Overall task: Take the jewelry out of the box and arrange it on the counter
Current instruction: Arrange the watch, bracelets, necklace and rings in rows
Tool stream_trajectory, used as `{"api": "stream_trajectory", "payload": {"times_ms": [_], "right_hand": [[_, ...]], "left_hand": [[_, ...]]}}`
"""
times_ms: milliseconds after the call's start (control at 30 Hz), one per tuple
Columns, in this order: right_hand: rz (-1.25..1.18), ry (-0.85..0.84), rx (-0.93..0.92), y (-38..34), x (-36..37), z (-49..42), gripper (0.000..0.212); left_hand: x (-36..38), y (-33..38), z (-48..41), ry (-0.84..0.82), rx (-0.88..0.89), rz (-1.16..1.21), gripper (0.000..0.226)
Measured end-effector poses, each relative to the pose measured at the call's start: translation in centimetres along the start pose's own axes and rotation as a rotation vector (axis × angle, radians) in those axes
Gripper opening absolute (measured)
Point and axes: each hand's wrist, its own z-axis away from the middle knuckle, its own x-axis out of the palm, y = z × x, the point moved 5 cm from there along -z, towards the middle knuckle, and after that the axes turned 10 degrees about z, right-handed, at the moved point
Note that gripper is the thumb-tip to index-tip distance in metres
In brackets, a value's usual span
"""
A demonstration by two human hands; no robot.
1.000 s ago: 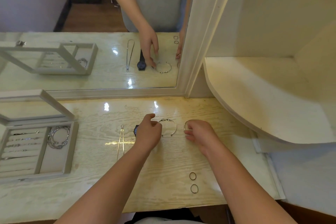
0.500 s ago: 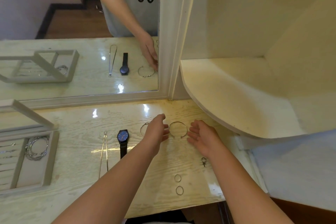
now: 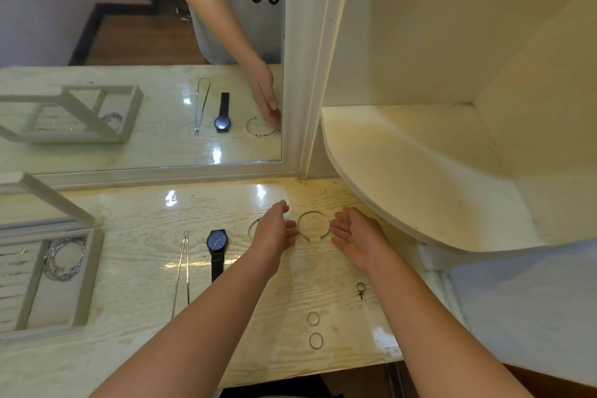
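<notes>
A silver cuff bangle [image 3: 313, 225] lies on the pale wooden counter [image 3: 135, 275] between my two hands. My left hand [image 3: 274, 233] sits just left of it with straight fingers and partly covers a second bangle [image 3: 253, 229]. My right hand [image 3: 358, 237] lies just right of the bangle, palm turned inward, fingers straight, holding nothing. Further left lie a blue-faced watch [image 3: 216, 247] and a silver necklace [image 3: 182, 271]. Two rings [image 3: 314, 329] and a small cross earring [image 3: 361, 289] lie nearer the front edge. The open grey jewelry box [image 3: 87, 271] at far left still holds a bundle of bracelets [image 3: 63, 258].
A framed mirror [image 3: 300, 74] stands behind the counter and reflects the items. A cream curved shelf [image 3: 420, 178] overhangs the counter's right end. The box's raised lid [image 3: 48, 195] leans at the back left.
The view shifted so the items sit further left. Both hands let go of the bangles and opened flat on either side of the right bangle; the watch and cross earring came into sight.
</notes>
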Motion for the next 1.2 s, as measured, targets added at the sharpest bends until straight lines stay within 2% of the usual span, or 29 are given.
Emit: {"api": "stream_trajectory", "payload": {"times_ms": [233, 367, 600, 733, 833, 1200], "right_hand": [[-0.023, 0.031, -0.108, -0.2, -0.3, 1.1, 0.017], [-0.049, -0.101, -0.113, 0.6, 3.1, 2.7, 0.015], [0.098, -0.333, -0.033, 3.7, 11.6, 5.0, 0.020], [0.147, -0.331, 0.009, 4.5, 14.8, 4.6, 0.027], [0.206, -0.289, 0.017, 4.9, 15.8, 3.8, 0.012], [0.402, -0.255, -0.085, 5.8, 16.9, 3.4, 0.009]], "left_hand": [[-3.8, 1.8, 0.7, 0.023, 0.092, 0.063, 0.034], [-9.0, 3.4, 1.3, 0.109, 0.173, 0.115, 0.036], [-14.9, 3.7, 1.5, 0.231, 0.177, 0.114, 0.040], [-15.6, 3.6, 0.9, 0.267, 0.144, 0.069, 0.040], [-15.6, 3.4, 0.5, 0.259, 0.110, 0.067, 0.040], [-15.6, 3.1, 1.1, 0.207, 0.086, 0.154, 0.032]]}}
